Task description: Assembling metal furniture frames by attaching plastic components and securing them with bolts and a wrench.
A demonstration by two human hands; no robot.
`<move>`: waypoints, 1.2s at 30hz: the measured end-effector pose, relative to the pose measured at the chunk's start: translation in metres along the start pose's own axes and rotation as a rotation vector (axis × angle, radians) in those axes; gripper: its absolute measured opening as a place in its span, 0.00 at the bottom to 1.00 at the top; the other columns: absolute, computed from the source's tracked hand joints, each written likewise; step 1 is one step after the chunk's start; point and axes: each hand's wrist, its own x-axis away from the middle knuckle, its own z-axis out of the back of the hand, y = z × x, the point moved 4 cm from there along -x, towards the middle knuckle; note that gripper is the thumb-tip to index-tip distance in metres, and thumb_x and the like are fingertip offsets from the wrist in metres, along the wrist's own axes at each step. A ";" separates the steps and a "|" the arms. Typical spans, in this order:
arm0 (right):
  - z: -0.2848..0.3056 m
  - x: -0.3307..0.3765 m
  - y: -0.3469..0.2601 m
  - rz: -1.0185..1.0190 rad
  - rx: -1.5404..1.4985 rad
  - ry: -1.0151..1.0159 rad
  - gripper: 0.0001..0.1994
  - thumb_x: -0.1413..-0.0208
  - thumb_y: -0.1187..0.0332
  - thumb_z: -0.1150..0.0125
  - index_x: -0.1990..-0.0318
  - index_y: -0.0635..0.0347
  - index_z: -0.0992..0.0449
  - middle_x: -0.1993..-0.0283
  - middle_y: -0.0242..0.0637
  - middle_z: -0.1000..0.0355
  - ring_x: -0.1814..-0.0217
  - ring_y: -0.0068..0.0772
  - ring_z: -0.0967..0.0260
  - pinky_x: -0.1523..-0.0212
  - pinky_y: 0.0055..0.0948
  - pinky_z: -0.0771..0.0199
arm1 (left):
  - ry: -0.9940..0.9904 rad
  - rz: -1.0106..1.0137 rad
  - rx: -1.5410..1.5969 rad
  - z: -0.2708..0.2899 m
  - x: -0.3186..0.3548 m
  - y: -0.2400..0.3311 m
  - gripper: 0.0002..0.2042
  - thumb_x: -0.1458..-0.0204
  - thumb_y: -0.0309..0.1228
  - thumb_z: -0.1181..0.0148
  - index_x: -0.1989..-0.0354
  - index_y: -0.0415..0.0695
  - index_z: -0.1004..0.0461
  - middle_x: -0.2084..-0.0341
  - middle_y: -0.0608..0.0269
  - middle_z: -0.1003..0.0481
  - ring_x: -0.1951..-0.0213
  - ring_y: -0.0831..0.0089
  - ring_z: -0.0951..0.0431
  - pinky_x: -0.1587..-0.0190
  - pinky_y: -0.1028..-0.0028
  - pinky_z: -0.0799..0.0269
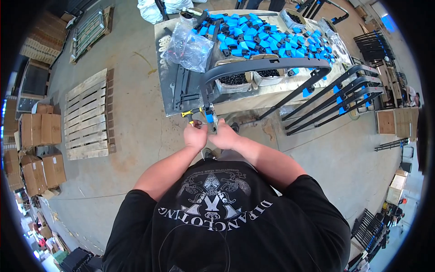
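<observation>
My left hand is closed around the shaft of a yellow-and-black T-handle wrench; its crossbar sticks out beyond the fingers and its thin tip points back toward my shirt. Right beside it, my right hand wraps the near end of a black curved tubular frame, thumb up, other fingers mostly hidden. A blue plastic piece sits on that end, between the hands. The frame arches over the table's near edge, its other leg slanting down to the floor at right.
The worktable carries a heap of blue-and-black plastic parts, a clear plastic bag and boxes of small black pieces. More black frames lean at its right. A wooden pallet and cardboard boxes stand left.
</observation>
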 end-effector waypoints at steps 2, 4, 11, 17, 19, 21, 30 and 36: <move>0.002 0.002 0.001 -0.016 -0.016 -0.001 0.41 0.49 0.58 0.38 0.42 0.89 0.49 0.51 0.73 0.28 0.44 0.63 0.27 0.42 0.43 0.27 | 0.009 -0.039 -0.025 -0.007 -0.010 -0.007 0.13 0.52 0.35 0.35 0.64 0.38 0.23 0.74 0.55 0.21 0.69 0.65 0.19 0.62 0.67 0.25; -0.001 -0.002 0.005 -0.001 -0.009 -0.009 0.40 0.48 0.56 0.38 0.45 0.90 0.48 0.53 0.75 0.28 0.47 0.63 0.25 0.46 0.43 0.24 | 0.025 -0.080 -0.050 -0.016 -0.019 -0.019 0.12 0.52 0.35 0.36 0.64 0.38 0.23 0.74 0.56 0.21 0.69 0.66 0.19 0.63 0.67 0.25; -0.010 -0.016 0.030 -0.004 -0.016 0.126 0.29 0.44 0.63 0.42 0.42 0.78 0.41 0.53 0.64 0.25 0.53 0.53 0.21 0.54 0.42 0.22 | 0.042 -0.081 0.238 -0.016 -0.028 -0.025 0.11 0.52 0.34 0.34 0.68 0.40 0.26 0.78 0.61 0.24 0.76 0.70 0.24 0.70 0.68 0.28; 0.004 -0.002 0.109 -0.230 -1.015 0.353 0.24 0.45 0.77 0.46 0.39 0.63 0.36 0.70 0.39 0.30 0.75 0.32 0.29 0.77 0.30 0.29 | -0.132 0.207 0.639 0.000 -0.027 0.008 0.17 0.52 0.35 0.26 0.66 0.43 0.32 0.83 0.70 0.33 0.83 0.78 0.35 0.80 0.74 0.38; 0.024 0.023 0.121 -0.277 -1.009 0.327 0.20 0.45 0.78 0.46 0.43 0.62 0.34 0.72 0.35 0.32 0.77 0.28 0.32 0.80 0.28 0.33 | -0.033 0.199 0.641 -0.002 -0.033 -0.011 0.18 0.54 0.36 0.25 0.66 0.41 0.30 0.79 0.68 0.31 0.82 0.78 0.34 0.78 0.73 0.37; 0.039 0.045 0.156 -0.308 -1.013 0.360 0.18 0.45 0.78 0.46 0.46 0.62 0.32 0.73 0.35 0.33 0.77 0.27 0.33 0.80 0.28 0.34 | 0.035 0.192 0.632 0.000 -0.035 -0.011 0.19 0.55 0.37 0.24 0.66 0.39 0.28 0.75 0.67 0.28 0.80 0.77 0.33 0.77 0.71 0.35; 0.101 0.094 0.195 -0.192 -0.499 0.426 0.28 0.42 0.60 0.36 0.38 0.65 0.33 0.65 0.33 0.29 0.72 0.23 0.33 0.73 0.25 0.31 | 0.090 -0.370 0.218 0.024 0.016 0.032 0.13 0.37 0.34 0.42 0.53 0.37 0.27 0.71 0.65 0.25 0.67 0.78 0.28 0.63 0.74 0.31; 0.157 0.087 0.143 0.005 -0.998 0.003 0.30 0.40 0.45 0.38 0.41 0.61 0.27 0.60 0.38 0.24 0.65 0.27 0.30 0.66 0.29 0.29 | -0.479 -0.539 0.083 -0.104 0.103 0.231 0.11 0.39 0.30 0.46 0.54 0.36 0.24 0.70 0.51 0.20 0.68 0.66 0.19 0.63 0.67 0.25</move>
